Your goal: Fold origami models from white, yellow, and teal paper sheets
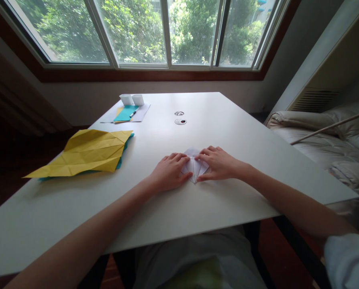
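Note:
A small piece of folded white paper (193,151) lies on the white table (155,212), in front of my body. Creases run down it towards a point at the near end. My left hand (171,170) grips its left side, with fingertips on the upper part and the thumb by the lower point. On the right side, my right hand (217,163) holds the paper the same way, its fingers curved over the flap and its thumb low. Both hands rest at the tabletop, and their fingers cover parts of the paper's sides.
Creased yellow paper (92,150) lies over teal paper (122,156) at the left. Farther back are two white paper boxes (131,99), flat coloured sheets (125,114) and a pen (133,114). Two round black-and-white pieces (180,121) lie mid-table. A sofa (312,124) stands right.

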Demonstrator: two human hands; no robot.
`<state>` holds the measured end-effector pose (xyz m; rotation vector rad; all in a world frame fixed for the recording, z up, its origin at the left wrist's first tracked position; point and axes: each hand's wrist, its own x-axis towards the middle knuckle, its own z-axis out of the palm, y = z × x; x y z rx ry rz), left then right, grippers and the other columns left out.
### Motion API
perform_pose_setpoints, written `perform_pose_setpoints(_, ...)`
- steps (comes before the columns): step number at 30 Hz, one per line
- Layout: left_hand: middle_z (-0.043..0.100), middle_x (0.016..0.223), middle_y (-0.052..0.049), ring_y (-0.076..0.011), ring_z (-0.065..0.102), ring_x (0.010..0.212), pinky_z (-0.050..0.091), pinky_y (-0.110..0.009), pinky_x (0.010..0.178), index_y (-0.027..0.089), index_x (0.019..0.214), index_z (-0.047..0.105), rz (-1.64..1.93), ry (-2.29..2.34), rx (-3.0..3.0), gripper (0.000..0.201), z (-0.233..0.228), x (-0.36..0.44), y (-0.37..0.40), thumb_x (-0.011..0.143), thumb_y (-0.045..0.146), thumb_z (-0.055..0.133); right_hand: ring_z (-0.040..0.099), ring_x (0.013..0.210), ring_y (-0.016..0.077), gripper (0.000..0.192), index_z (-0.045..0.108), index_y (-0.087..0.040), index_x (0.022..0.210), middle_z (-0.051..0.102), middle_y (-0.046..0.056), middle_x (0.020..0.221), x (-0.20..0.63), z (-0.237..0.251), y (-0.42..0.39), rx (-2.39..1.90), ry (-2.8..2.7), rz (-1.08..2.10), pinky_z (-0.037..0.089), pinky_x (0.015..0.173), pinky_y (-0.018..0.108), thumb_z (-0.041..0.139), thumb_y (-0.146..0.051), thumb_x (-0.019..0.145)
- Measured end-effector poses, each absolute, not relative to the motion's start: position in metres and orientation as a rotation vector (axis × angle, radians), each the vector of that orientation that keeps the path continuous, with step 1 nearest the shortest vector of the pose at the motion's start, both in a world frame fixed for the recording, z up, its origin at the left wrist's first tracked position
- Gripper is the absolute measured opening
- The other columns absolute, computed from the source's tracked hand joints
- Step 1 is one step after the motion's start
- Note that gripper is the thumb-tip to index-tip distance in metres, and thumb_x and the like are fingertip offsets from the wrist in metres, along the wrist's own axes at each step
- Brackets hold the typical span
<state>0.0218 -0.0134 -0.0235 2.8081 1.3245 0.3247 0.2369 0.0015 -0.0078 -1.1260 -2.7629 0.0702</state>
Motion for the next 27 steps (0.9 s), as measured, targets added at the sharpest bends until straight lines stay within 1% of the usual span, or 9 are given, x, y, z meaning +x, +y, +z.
perform_pose_setpoints(3, 0.053, 0.126, -0.006, -0.0252, 0.041, 0.121, 0.038, -0.044, 0.094, 0.022, 0.12, 0.048, 0.322, 1.34, 2.798, 0.043, -0.022, 0.022, -0.013, 0.089, 0.048, 0.031, 0.048, 0.103, 0.0262, 0.038, 0.063, -0.023, 0.106, 0.058, 0.011, 0.11, 0.244, -0.008, 0.011, -0.999, -2.751, 0.151, 0.039, 0.088, 0.042, 0.049, -0.049, 0.083)
perform_pose_setpoints(6, 0.056, 0.122, -0.006, -0.0259, 0.037, 0.126, 0.036, -0.044, 0.097, 0.022, 0.116, 0.05, 0.309, 1.356, 2.776, 0.043, -0.022, 0.02, -0.011, 0.088, 0.049, 0.032, 0.046, 0.108, 0.0244, 0.026, 0.066, -0.025, 0.101, 0.057, 0.008, 0.115, 0.249, -0.011, 0.017, -0.926, -2.735, 0.187, 0.038, 0.091, 0.042, 0.046, -0.033, 0.087)
perform_pose_setpoints(10, 0.053, 0.127, -0.006, -0.0262, 0.033, 0.128, 0.035, -0.041, 0.1, 0.02, 0.117, 0.05, 0.298, 1.247, 2.776, 0.044, -0.023, 0.015, -0.006, 0.083, 0.048, 0.044, 0.043, 0.114, 0.0235, 0.026, 0.066, -0.024, 0.101, 0.055, 0.006, 0.122, 0.25, -0.012, 0.021, -0.821, -2.739, 0.201, 0.037, 0.095, 0.041, 0.043, -0.028, 0.089)
perform_pose_setpoints(12, 0.051, 0.13, -0.005, -0.0257, 0.033, 0.128, 0.035, -0.04, 0.1, 0.02, 0.118, 0.051, 0.311, 1.136, 2.795, 0.042, -0.023, 0.012, -0.004, 0.084, 0.044, 0.047, 0.043, 0.115, 0.0225, 0.028, 0.066, -0.023, 0.101, 0.059, 0.005, 0.118, 0.25, -0.011, 0.021, -0.774, -2.761, 0.247, 0.037, 0.096, 0.039, 0.041, -0.026, 0.09)
perform_pose_setpoints(14, 0.052, 0.129, -0.004, -0.0247, 0.038, 0.124, 0.036, -0.039, 0.099, 0.022, 0.118, 0.053, 0.33, 1.026, 2.827, 0.039, -0.022, 0.01, -0.003, 0.085, 0.039, 0.047, 0.045, 0.114, 0.0217, 0.027, 0.067, -0.022, 0.099, 0.064, 0.004, 0.109, 0.249, -0.01, 0.021, -0.742, -2.77, 0.291, 0.038, 0.095, 0.037, 0.042, -0.026, 0.09)
perform_pose_setpoints(17, 0.059, 0.12, -0.003, -0.0214, 0.05, 0.11, 0.04, -0.036, 0.093, 0.023, 0.114, 0.057, 0.341, 0.908, 2.88, 0.031, -0.018, 0.011, -0.004, 0.086, 0.031, 0.047, 0.05, 0.107, 0.0204, 0.023, 0.067, -0.022, 0.096, 0.067, 0.004, 0.101, 0.249, -0.009, 0.021, -0.7, -2.76, 0.314, 0.04, 0.093, 0.035, 0.046, -0.025, 0.087)
perform_pose_setpoints(19, 0.063, 0.114, -0.003, -0.0195, 0.055, 0.103, 0.041, -0.034, 0.089, 0.024, 0.11, 0.06, 0.347, 0.857, 2.908, 0.027, -0.016, 0.012, -0.006, 0.088, 0.027, 0.045, 0.052, 0.102, 0.0196, 0.022, 0.067, -0.021, 0.098, 0.066, 0.005, 0.099, 0.248, -0.01, 0.02, -0.707, -2.754, 0.319, 0.042, 0.089, 0.034, 0.048, -0.024, 0.086)
perform_pose_setpoints(22, 0.064, 0.11, -0.003, -0.0178, 0.057, 0.099, 0.041, -0.031, 0.086, 0.024, 0.105, 0.063, 0.363, 0.801, 2.933, 0.026, -0.015, 0.013, -0.007, 0.088, 0.023, 0.043, 0.054, 0.098, 0.0196, 0.024, 0.064, -0.02, 0.104, 0.065, 0.008, 0.1, 0.246, -0.012, 0.019, -0.768, -2.746, 0.318, 0.044, 0.085, 0.034, 0.047, -0.022, 0.086)
perform_pose_setpoints(27, 0.067, 0.103, -0.001, -0.0162, 0.06, 0.094, 0.041, -0.029, 0.083, 0.024, 0.092, 0.067, 0.351, 0.767, 2.935, 0.021, -0.011, 0.012, -0.009, 0.084, 0.021, 0.048, 0.053, 0.1, 0.0198, 0.025, 0.064, -0.022, 0.106, 0.063, 0.008, 0.104, 0.246, -0.016, 0.021, -0.779, -2.731, 0.319, 0.044, 0.085, 0.034, 0.049, -0.023, 0.086)
